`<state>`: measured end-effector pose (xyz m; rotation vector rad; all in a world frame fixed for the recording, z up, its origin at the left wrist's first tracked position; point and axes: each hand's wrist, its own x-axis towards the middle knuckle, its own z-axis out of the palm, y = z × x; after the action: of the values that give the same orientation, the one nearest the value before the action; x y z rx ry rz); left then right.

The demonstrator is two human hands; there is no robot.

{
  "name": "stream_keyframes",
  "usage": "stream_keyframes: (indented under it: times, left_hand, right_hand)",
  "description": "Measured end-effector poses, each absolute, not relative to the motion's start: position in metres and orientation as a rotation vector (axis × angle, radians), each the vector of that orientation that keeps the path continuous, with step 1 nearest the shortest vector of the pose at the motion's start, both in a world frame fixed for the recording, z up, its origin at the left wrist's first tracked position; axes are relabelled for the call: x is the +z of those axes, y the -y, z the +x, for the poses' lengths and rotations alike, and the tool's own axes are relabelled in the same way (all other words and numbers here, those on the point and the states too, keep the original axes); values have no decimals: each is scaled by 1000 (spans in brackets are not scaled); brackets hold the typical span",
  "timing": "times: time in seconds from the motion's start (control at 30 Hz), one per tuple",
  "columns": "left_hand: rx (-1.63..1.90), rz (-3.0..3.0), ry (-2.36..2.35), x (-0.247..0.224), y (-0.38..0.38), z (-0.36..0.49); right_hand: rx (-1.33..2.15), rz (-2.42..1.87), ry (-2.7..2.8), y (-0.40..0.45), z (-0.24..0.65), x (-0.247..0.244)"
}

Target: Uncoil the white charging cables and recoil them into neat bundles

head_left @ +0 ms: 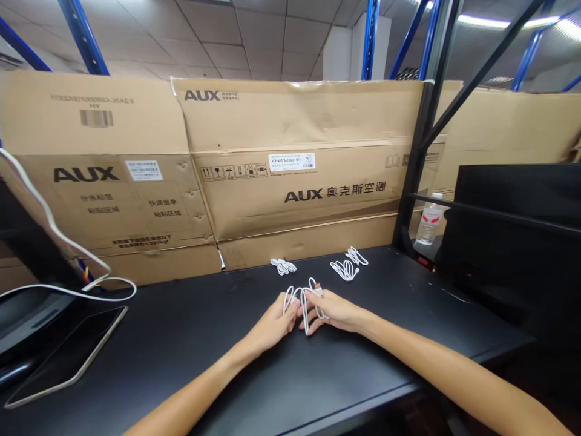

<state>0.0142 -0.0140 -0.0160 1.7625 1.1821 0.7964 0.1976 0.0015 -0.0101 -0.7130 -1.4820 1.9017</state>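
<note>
White looped cable [304, 321], one: held loosely above the black tabletop [181, 357], its coils pinched by the fingertips of left hand [272, 324] and right hand [333, 310]. Risk: slackened pinch, loops slipping and tangling.

My only camera sat on my head, facing forward and down over the black table [181, 357], with my left hand [270, 327] and right hand [333, 310] close below and stacked cardboard boxes [295, 121] far beyond.
</note>
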Motion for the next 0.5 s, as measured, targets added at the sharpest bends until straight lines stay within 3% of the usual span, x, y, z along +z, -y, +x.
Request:
stream_keyframes:
  times: [0.23,0.5]
  left_hand:
    - [769,1781,-876,-1,22,18]
    - [869,1609,-792,-4,20,22]
  right_hand:
    - [1512,-873,1569,-4,189,-19]
    - [1354,-881,1759,-2,193,-20]
